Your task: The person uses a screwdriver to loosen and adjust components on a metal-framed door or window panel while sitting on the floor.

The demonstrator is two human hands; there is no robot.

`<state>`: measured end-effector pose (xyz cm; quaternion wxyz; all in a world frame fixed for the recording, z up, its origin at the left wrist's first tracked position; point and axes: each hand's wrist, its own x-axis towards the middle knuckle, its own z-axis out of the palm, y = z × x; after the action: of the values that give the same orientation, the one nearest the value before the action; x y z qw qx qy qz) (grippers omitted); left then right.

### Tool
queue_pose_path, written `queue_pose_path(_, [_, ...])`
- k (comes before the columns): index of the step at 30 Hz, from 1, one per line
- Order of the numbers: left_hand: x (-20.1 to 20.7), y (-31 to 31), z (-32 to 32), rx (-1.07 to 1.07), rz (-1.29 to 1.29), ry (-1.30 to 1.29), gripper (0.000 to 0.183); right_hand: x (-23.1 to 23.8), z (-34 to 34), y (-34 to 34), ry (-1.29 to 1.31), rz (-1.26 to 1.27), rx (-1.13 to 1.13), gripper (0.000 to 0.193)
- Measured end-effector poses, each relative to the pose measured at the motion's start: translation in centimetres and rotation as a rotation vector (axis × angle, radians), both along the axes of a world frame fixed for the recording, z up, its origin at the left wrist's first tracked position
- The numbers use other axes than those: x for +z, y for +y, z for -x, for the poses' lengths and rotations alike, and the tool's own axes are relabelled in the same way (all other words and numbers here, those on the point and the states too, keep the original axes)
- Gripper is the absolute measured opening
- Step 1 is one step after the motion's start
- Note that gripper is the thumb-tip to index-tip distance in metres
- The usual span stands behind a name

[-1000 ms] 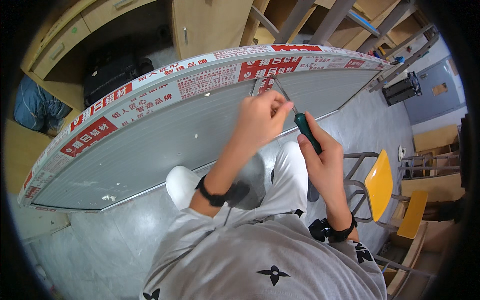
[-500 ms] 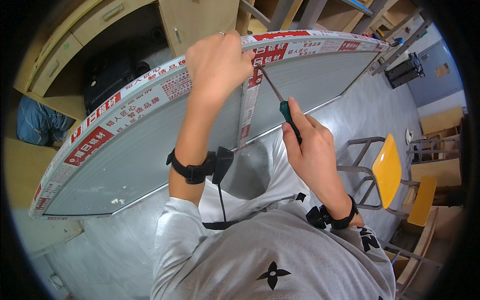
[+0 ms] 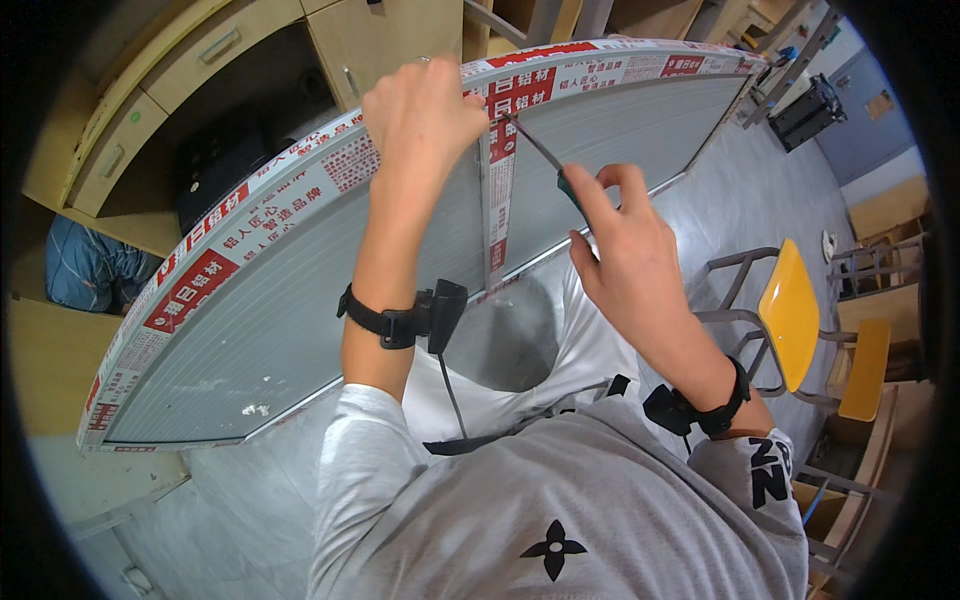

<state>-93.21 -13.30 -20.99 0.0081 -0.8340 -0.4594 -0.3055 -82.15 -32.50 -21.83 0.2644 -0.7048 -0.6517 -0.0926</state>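
Note:
A large grey panel (image 3: 310, 320) stands on edge before me, its metal frame (image 3: 245, 235) covered in red and white printed film. My left hand (image 3: 418, 115) is curled over the frame's top edge, close to where the middle bar (image 3: 498, 210) meets it. In my right hand (image 3: 632, 255) is a screwdriver (image 3: 536, 144) with a dark green handle, mostly hidden by the fingers. Its thin shaft slants up and left, and the tip meets the frame at the top of the middle bar, just right of my left hand. Whether a screw is there cannot be made out.
Behind the panel are wooden desks with drawers (image 3: 215, 45), a black bag (image 3: 225, 165) and blue cloth (image 3: 85, 265). A yellow chair (image 3: 785, 315) stands at the right on the grey floor (image 3: 710, 215). Farther off is a black crate (image 3: 805, 115).
My right hand has shifted slightly up, and its fingers have changed their hold on the screwdriver handle. The tip stays at the top of the middle bar. My left hand keeps its grip.

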Motion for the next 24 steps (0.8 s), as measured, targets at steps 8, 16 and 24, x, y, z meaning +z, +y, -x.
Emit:
queue_pose_path(8, [-0.1, 0.5, -0.2, 0.012, -0.045, -0.019, 0.034, 0.8, -1.2, 1.4, 1.376, 0.162, -0.096, 0.036])
queue_pose_path(16, [0.2, -0.1, -0.3, 0.026, -0.005, -0.010, 0.034, 0.1, -1.2, 0.5, 0.043, -0.105, 0.055, 0.047])
queue_pose_path(24, [0.2, -0.3, -0.7, 0.011, -0.014, -0.044, 0.032, -0.5, -1.7, 1.3, 0.060, -0.087, 0.156, 0.061])
